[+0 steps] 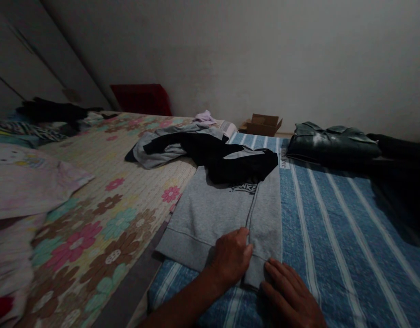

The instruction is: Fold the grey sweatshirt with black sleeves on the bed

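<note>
A grey and black sweatshirt (pixel 210 214) lies front up on the blue striped bedding, with dark lettering on its chest. Its right side is folded inward, leaving a lengthwise edge along the body. Black cloth is bunched over its upper part, and a sleeve stretches left onto the floral sheet. My left hand (pixel 232 255) is closed, its curled fingers pinching the folded edge just above the hem. Beside it, at the lower right corner of the hem, my right hand (pixel 294 294) rests with fingers stretched out, touching the folded part.
The blue striped bedding (pixel 329 228) spreads right, the floral sheet (pixel 135 218) left. Folded dark green clothing (pixel 333 141) and black clothes (pixel 401 168) lie at right. Pale printed clothing (pixel 28 177) lies at left. A cardboard box (pixel 263 124) and a red panel (pixel 141 99) stand by the wall.
</note>
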A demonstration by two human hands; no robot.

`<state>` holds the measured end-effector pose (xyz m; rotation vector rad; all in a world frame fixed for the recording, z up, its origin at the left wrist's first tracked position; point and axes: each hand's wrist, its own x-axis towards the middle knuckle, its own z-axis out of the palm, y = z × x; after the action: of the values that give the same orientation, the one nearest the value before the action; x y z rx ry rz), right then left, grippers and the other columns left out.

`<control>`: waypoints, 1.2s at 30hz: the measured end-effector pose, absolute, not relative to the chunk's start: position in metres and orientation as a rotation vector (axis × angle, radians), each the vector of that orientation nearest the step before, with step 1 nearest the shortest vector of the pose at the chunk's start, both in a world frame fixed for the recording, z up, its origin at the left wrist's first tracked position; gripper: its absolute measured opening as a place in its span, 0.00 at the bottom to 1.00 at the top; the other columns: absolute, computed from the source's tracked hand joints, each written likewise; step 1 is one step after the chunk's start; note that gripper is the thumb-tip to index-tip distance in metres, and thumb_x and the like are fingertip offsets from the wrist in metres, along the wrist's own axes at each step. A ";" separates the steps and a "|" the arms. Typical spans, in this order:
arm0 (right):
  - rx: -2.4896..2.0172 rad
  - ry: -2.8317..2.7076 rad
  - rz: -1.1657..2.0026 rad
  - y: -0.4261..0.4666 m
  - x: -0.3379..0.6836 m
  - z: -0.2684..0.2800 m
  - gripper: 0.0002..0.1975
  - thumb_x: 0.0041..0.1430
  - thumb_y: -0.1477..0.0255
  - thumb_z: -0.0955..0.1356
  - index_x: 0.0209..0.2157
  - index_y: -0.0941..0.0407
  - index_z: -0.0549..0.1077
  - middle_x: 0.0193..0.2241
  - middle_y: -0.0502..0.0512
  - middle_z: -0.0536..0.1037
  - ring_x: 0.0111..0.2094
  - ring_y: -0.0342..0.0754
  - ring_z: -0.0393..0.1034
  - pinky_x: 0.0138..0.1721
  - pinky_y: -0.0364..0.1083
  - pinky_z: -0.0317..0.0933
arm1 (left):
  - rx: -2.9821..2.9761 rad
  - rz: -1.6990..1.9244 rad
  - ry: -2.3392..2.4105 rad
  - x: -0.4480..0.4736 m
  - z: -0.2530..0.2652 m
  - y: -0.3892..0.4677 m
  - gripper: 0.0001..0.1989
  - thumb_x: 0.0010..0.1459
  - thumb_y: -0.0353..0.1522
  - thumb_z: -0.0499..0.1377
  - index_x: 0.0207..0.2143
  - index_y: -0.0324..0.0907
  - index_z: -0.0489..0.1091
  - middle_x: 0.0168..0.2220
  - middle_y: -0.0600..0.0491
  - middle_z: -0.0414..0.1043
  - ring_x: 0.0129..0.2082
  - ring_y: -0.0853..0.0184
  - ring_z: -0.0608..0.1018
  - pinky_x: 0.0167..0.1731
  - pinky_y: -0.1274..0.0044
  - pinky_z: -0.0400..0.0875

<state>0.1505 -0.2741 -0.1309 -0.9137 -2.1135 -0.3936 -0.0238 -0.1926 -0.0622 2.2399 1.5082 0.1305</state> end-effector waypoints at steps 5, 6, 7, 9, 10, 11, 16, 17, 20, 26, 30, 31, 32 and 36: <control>-0.920 -2.112 -0.353 -0.275 0.153 -0.133 0.11 0.62 0.77 0.61 0.39 0.57 0.73 0.40 0.63 0.78 0.49 0.55 0.70 0.43 0.52 0.70 | 2.236 0.137 1.497 -0.026 -0.064 -0.196 0.09 0.59 0.31 0.54 0.42 0.41 0.67 0.32 0.52 0.74 0.34 0.65 0.76 0.37 0.77 0.66; -0.923 -2.113 -0.346 -0.275 0.153 -0.133 0.11 0.62 0.77 0.61 0.39 0.57 0.73 0.40 0.63 0.78 0.48 0.55 0.71 0.42 0.51 0.70 | 2.238 0.143 1.490 -0.026 -0.065 -0.195 0.08 0.59 0.31 0.54 0.41 0.41 0.67 0.31 0.53 0.74 0.33 0.65 0.76 0.36 0.77 0.66; -0.924 -2.113 -0.338 -0.274 0.154 -0.133 0.11 0.62 0.77 0.60 0.39 0.57 0.73 0.40 0.63 0.78 0.48 0.55 0.71 0.42 0.51 0.70 | 2.235 0.154 1.485 -0.027 -0.066 -0.195 0.08 0.58 0.31 0.54 0.41 0.42 0.67 0.30 0.53 0.74 0.33 0.65 0.76 0.36 0.77 0.66; -0.919 -2.109 -0.323 -0.274 0.153 -0.132 0.11 0.62 0.78 0.61 0.39 0.57 0.73 0.39 0.63 0.79 0.47 0.55 0.71 0.41 0.51 0.71 | 2.207 0.202 1.472 -0.028 -0.069 -0.194 0.07 0.58 0.31 0.55 0.40 0.42 0.67 0.29 0.54 0.73 0.32 0.66 0.76 0.34 0.78 0.66; -0.914 -2.108 -0.316 -0.274 0.153 -0.132 0.10 0.62 0.78 0.61 0.39 0.58 0.73 0.39 0.63 0.79 0.47 0.55 0.71 0.40 0.51 0.71 | 2.189 0.234 1.467 -0.029 -0.071 -0.193 0.07 0.57 0.31 0.55 0.40 0.42 0.67 0.28 0.55 0.73 0.31 0.67 0.75 0.33 0.79 0.66; -0.909 -2.107 -0.313 -0.274 0.153 -0.131 0.10 0.62 0.78 0.61 0.39 0.58 0.73 0.39 0.64 0.79 0.47 0.56 0.72 0.40 0.51 0.71 | 2.176 0.264 1.467 -0.029 -0.072 -0.193 0.07 0.57 0.30 0.56 0.39 0.42 0.67 0.27 0.56 0.72 0.29 0.68 0.75 0.32 0.79 0.66; -0.930 -2.130 -0.278 -0.276 0.153 -0.133 0.10 0.62 0.79 0.61 0.39 0.60 0.73 0.39 0.66 0.78 0.47 0.57 0.71 0.39 0.53 0.71 | 2.265 0.334 1.467 -0.031 -0.078 -0.197 0.05 0.57 0.28 0.55 0.38 0.42 0.67 0.27 0.56 0.71 0.28 0.68 0.74 0.31 0.78 0.67; -0.929 -2.138 -0.272 -0.276 0.153 -0.133 0.10 0.62 0.79 0.61 0.40 0.60 0.73 0.39 0.66 0.78 0.48 0.57 0.71 0.39 0.53 0.71 | 2.292 0.353 1.463 -0.031 -0.079 -0.199 0.06 0.57 0.28 0.55 0.38 0.41 0.67 0.28 0.56 0.71 0.29 0.68 0.74 0.32 0.78 0.67; -0.917 -2.152 -0.269 -0.276 0.155 -0.134 0.10 0.62 0.78 0.61 0.40 0.59 0.73 0.39 0.66 0.78 0.49 0.57 0.70 0.39 0.53 0.71 | 2.398 0.494 1.462 -0.029 -0.079 -0.205 0.06 0.57 0.26 0.54 0.38 0.40 0.67 0.30 0.53 0.71 0.31 0.65 0.73 0.34 0.75 0.69; -0.939 -2.119 -0.263 -0.277 0.152 -0.134 0.10 0.62 0.78 0.61 0.39 0.59 0.73 0.39 0.65 0.78 0.49 0.57 0.70 0.41 0.53 0.71 | 2.599 0.755 1.057 -0.024 -0.079 -0.211 0.09 0.58 0.23 0.48 0.37 0.40 0.66 0.42 0.47 0.71 0.45 0.63 0.72 0.46 0.71 0.68; -0.986 -2.095 -0.252 -0.277 0.151 -0.133 0.10 0.63 0.76 0.60 0.39 0.57 0.73 0.40 0.62 0.79 0.48 0.54 0.71 0.43 0.52 0.70 | 2.689 0.548 0.996 -0.025 -0.085 -0.208 0.10 0.58 0.24 0.49 0.41 0.39 0.67 0.50 0.46 0.70 0.53 0.63 0.69 0.54 0.68 0.63; -0.991 -2.093 -0.246 -0.277 0.150 -0.133 0.10 0.64 0.75 0.60 0.39 0.57 0.73 0.40 0.62 0.79 0.48 0.54 0.71 0.43 0.51 0.70 | 2.699 0.504 1.005 -0.025 -0.086 -0.208 0.10 0.59 0.25 0.49 0.41 0.39 0.67 0.51 0.46 0.70 0.54 0.63 0.69 0.55 0.68 0.62; -0.992 -2.092 -0.244 -0.276 0.150 -0.132 0.10 0.64 0.75 0.60 0.39 0.56 0.73 0.39 0.61 0.79 0.48 0.54 0.71 0.43 0.51 0.70 | 2.701 0.477 1.015 -0.026 -0.086 -0.208 0.10 0.60 0.26 0.49 0.41 0.39 0.67 0.51 0.46 0.70 0.54 0.63 0.69 0.55 0.68 0.62; -0.980 -2.082 -0.255 -0.275 0.150 -0.127 0.09 0.64 0.75 0.61 0.38 0.56 0.73 0.38 0.60 0.80 0.47 0.53 0.72 0.43 0.51 0.70 | 2.693 0.441 1.029 -0.027 -0.084 -0.208 0.12 0.62 0.26 0.47 0.44 0.40 0.67 0.52 0.48 0.70 0.55 0.64 0.68 0.55 0.67 0.62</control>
<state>0.1496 -0.2745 -0.1271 -0.9797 -2.0820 -0.2550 -0.0275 -0.2076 -0.0841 2.6932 1.0289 0.4414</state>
